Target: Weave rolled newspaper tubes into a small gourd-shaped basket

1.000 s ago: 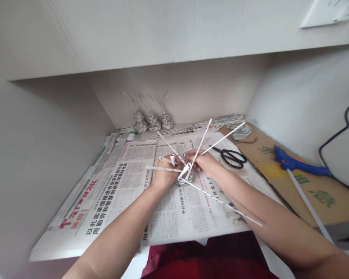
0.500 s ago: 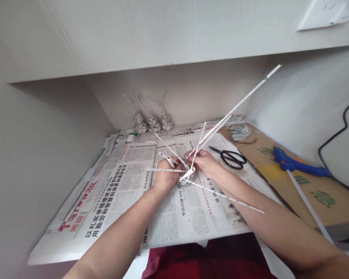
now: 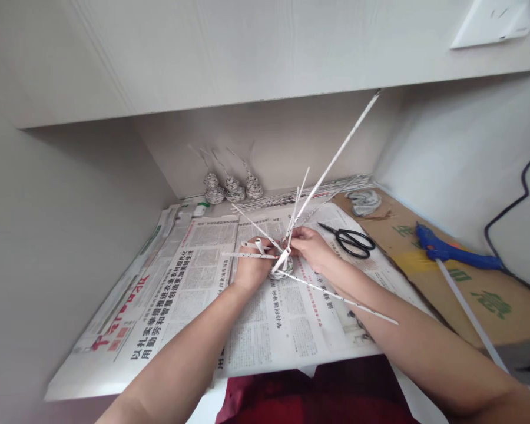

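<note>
A: Quick, near edge 1st?

B: Dark red clothing (image 3: 309, 391) at the bottom, then newspaper (image 3: 172, 347) spread over the top. One paper stick (image 3: 322, 289) slants back toward the person, across the R forearm.

A: And the thing in hand?

B: Small woven piece (image 3: 287, 271), mid-paper, btwn both hands, w/ sticks poking out in several directions. A white paper roll (image 3: 282, 259) stands tilted on it, open end up.

A: L hand?

B: L hand (image 3: 252, 266) is against the piece's L side. Fingertips hidden, so can't tell if they pinch or only press.

A: R hand?

B: R hand (image 3: 310, 247) is at the far R side of it, thumb & index pinching the foot of a long stick (image 3: 340, 152) that leans up & R.

A: Beyond that?

B: Black scissors (image 3: 339, 232) just R of the R hand, tips pointing L. Further R, cardboard (image 3: 446, 300) w/ a blue glue gun (image 3: 463, 254) on it; grey bundle (image 3: 364, 202) at its far end.

A: Back?

B: Row of loose sticks (image 3: 269, 202) lying nr the wall (image 3: 300, 141), & 3 gourd-shaped pcs (image 3: 234, 189) standing side by side, back L, thin stems up.
</note>
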A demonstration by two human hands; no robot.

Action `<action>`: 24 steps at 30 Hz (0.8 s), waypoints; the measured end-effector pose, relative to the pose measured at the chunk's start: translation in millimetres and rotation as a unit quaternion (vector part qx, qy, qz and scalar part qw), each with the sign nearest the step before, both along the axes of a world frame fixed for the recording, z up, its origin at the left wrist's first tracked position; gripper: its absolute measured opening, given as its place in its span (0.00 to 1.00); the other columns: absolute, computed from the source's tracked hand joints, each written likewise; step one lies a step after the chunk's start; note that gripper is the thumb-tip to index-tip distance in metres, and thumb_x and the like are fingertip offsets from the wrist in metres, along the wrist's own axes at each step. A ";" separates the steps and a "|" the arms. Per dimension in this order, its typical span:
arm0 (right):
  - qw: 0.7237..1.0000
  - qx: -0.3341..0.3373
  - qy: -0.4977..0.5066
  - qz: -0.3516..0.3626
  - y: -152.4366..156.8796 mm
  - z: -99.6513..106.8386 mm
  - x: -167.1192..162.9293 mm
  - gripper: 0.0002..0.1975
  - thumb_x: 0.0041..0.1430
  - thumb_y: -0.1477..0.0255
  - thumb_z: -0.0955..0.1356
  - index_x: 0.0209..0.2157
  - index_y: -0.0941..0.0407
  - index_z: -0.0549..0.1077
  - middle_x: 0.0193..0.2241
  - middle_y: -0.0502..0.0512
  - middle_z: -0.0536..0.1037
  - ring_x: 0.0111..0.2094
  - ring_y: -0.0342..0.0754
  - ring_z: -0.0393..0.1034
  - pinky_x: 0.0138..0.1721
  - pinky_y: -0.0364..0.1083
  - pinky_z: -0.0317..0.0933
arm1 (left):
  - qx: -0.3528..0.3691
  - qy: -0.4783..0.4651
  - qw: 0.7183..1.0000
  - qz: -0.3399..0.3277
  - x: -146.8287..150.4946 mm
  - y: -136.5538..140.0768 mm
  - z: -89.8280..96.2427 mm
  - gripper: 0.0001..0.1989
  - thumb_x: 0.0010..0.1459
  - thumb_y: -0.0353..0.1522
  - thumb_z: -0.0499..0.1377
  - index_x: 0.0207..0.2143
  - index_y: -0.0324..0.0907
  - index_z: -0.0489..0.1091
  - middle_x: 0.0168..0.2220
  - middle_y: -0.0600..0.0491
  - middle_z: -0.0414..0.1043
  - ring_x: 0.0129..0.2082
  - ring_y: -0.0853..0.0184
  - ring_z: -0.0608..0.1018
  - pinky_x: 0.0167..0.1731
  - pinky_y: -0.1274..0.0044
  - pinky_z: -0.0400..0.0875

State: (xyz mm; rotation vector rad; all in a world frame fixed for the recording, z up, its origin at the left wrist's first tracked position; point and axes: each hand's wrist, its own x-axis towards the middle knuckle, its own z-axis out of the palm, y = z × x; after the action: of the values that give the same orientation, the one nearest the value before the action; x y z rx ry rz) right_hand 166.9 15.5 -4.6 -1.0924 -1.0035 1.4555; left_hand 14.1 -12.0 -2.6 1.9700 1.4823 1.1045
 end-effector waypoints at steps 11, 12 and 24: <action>0.993 0.060 -0.059 0.080 -10.2 25.8 6.0 0.20 0.40 0.61 0.76 0.35 0.56 0.73 0.31 0.52 0.75 0.28 0.44 0.69 0.28 0.43 0.63 | -0.009 0.024 1.000 0.010 -0.3 2.1 -0.6 0.07 0.53 0.27 0.58 0.32 0.40 0.77 0.32 0.49 0.76 0.31 0.66 0.76 0.35 0.76 0.70; 0.990 0.091 -0.080 0.069 -10.6 26.1 6.2 0.20 0.41 0.60 0.75 0.35 0.56 0.73 0.31 0.52 0.75 0.28 0.44 0.69 0.29 0.43 0.62 | -0.008 0.025 1.000 0.010 -0.2 2.1 -0.3 0.08 0.53 0.27 0.58 0.32 0.40 0.78 0.33 0.49 0.76 0.32 0.66 0.77 0.36 0.75 0.70; 0.857 0.165 -0.484 0.057 0.1 23.9 34.1 0.11 0.51 0.64 0.68 0.22 0.55 0.68 0.18 0.51 0.74 0.20 0.44 0.66 0.24 0.43 0.55 | -0.055 -0.018 0.998 0.016 -0.6 1.9 -3.4 0.05 0.52 0.29 0.59 0.29 0.39 0.76 0.29 0.49 0.77 0.30 0.66 0.77 0.31 0.77 0.71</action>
State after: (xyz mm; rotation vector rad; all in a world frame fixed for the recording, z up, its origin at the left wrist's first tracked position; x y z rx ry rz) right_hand 201.0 15.5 19.3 -1.5427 -1.9575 0.6941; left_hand 13.5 -10.1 -6.0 1.8483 1.5266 1.0427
